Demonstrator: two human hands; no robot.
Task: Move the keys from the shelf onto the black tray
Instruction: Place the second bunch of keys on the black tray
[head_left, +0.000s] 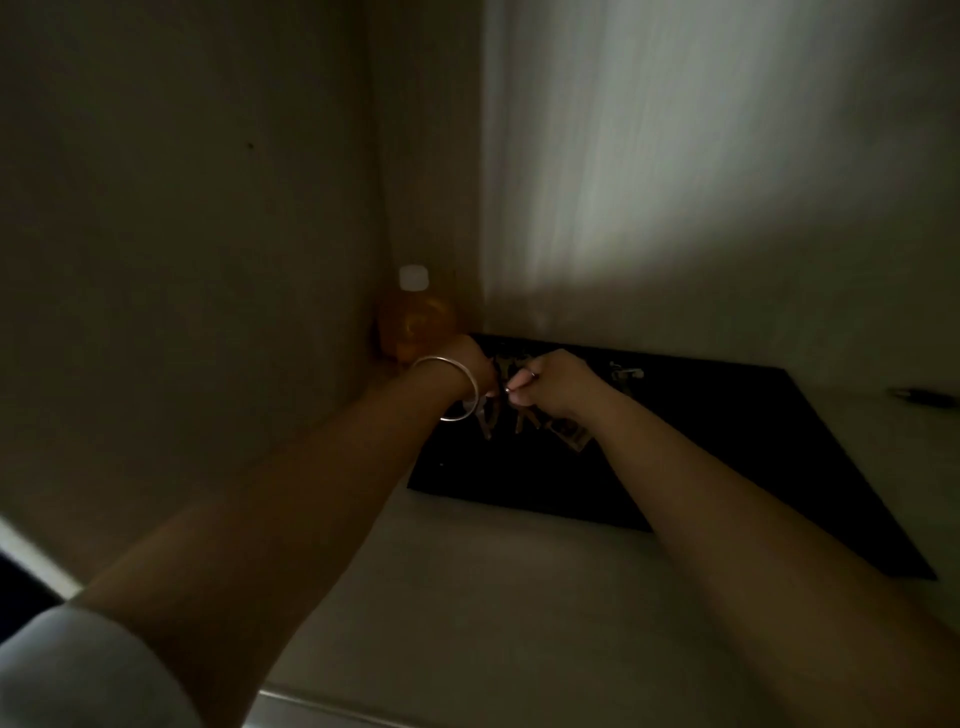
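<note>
The scene is dim. A black tray (701, 467) lies flat on the pale shelf, against the back wall. Both my hands are over its far left part. My left hand (470, 366), with a silver bangle on the wrist, and my right hand (553, 384) are closed side by side on a bunch of keys (501, 415). Several keys hang down from my fingers, just above or touching the tray; I cannot tell which. Another small metal piece, perhaps a key (626, 372), lies on the tray to the right of my right hand.
An orange bottle (415, 322) with a white cap stands in the back left corner, right behind my left hand. A dark pen-like object (922, 397) lies on the shelf at the far right. The shelf's front edge (311, 701) runs along the bottom.
</note>
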